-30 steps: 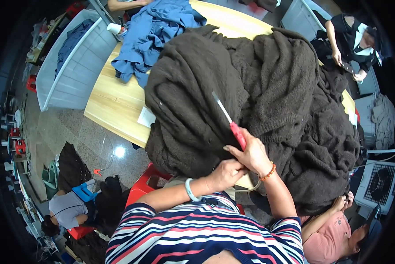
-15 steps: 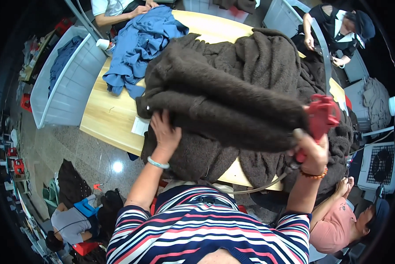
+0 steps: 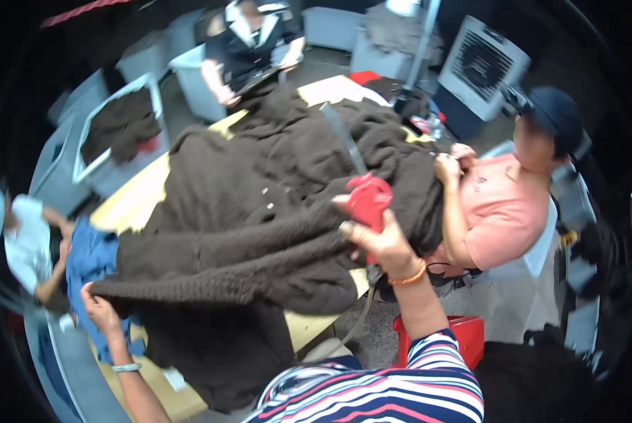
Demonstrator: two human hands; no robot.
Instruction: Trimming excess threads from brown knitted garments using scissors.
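A dark brown fleecy garment is stretched across the table in a long fold. At its far left end, my left hand is closed on the edge. My right hand is closed around a red hand tool at the fold's other end. A long flat grey strip runs up from the tool, and a thin hose hangs below it. Whether my right fingers also grip the cloth I cannot tell. More brown fleece is heaped behind the fold.
Blue cloth lies by a co-worker at the left. Another person in pink sits close at the right; a third is across the table. A red stool-like object stands near my right side.
My view has swung to the right. My left hand, earlier spread on the fleece, now grips its edge farther out. The right hand still holds the red tool.
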